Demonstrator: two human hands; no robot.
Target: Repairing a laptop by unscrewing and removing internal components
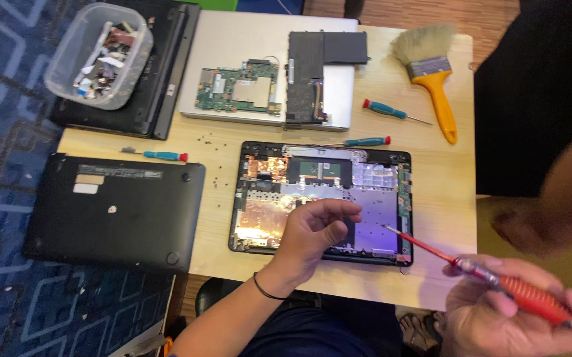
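Blue patterned carpet surrounded the pale wooden table (pixel 439 198). The left hand (pixel 315 233) hovered over the opened laptop base (pixel 322 198) near the table's front edge, fingers loosely pinched, apparently on something too small to tell. The right hand (pixel 504 311), off the front right corner, gripped a red-handled screwdriver (pixel 491 277), tip toward the base. Steadying that tip squarely before turning would probably serve best. Loose screws (pixel 210 142) lay beside a detached black cover (pixel 114 211).

Red-handled screwdriver (pixel 497 281) w/ thin red shaft, held tilted, tip pointing up-left over the bottom-right corner of the laptop (pixel 322 201). Laptop lies flat on table w/ cover off, black frame, insides exposed: copper-coloured patches at left, silvery purple-tinted area at right.
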